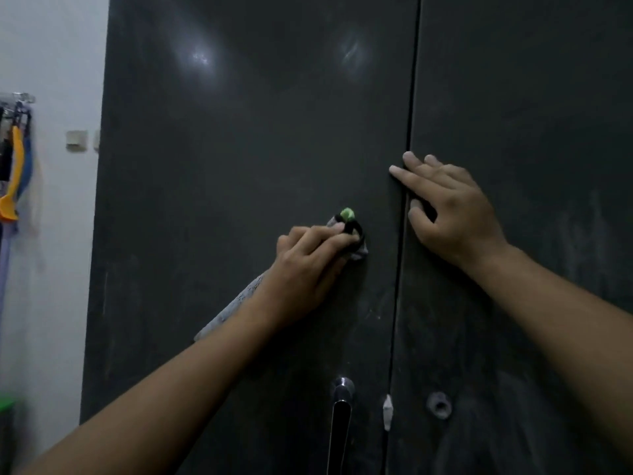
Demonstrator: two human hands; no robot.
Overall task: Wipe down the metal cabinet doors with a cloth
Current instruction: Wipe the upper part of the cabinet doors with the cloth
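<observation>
A dark metal cabinet fills the view, with a left door (239, 149) and a right door (531, 132) meeting at a vertical seam. My left hand (308, 265) grips a grey cloth (229, 310) and presses its bunched end against the left door, beside a small black and green object (349, 221). The cloth's tail hangs down past my wrist. My right hand (448, 214) lies flat across the seam, fingers straight, mostly on the right door.
A chrome handle (340, 416) is mounted low on the left door, and a round keyhole (438, 404) on the right door. A white wall (51, 269) at left carries a switch (76, 140) and hanging orange and blue tools (15, 173).
</observation>
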